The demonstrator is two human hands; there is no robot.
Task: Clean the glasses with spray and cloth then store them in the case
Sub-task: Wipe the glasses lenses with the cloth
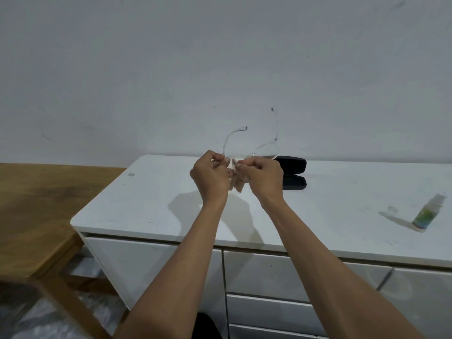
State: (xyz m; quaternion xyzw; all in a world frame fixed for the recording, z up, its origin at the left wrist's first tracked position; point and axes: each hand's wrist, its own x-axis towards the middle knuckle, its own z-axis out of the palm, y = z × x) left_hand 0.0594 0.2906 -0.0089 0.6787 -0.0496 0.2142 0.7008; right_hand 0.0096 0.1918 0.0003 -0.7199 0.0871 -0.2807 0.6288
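A pair of clear-framed glasses [254, 150] is held up in the air above the white surface [330, 204], in front of the pale wall [220, 57]. The left hand [211, 176] is curled, and its grip is pinched on the frame near the left lens, where one temple arm rises and bends over at the top. The right hand [260, 177] is also curled; its grip is pinched on a pale cloth [236, 179], which is pressed against the glasses between the two hands and hangs down a little below the fingers. The right lens stands out free above the right hand.

Just behind the right hand, a black case [294, 173] is seen lying open on the surface, its two halves spread apart. Well apart to the right, a small spray bottle [428, 212] with a green label is stood on the surface, and a small clear cap [392, 209] is lying near it. Drawers [269, 277] are fitted below the surface. A wooden table [36, 204] is seen to the left.
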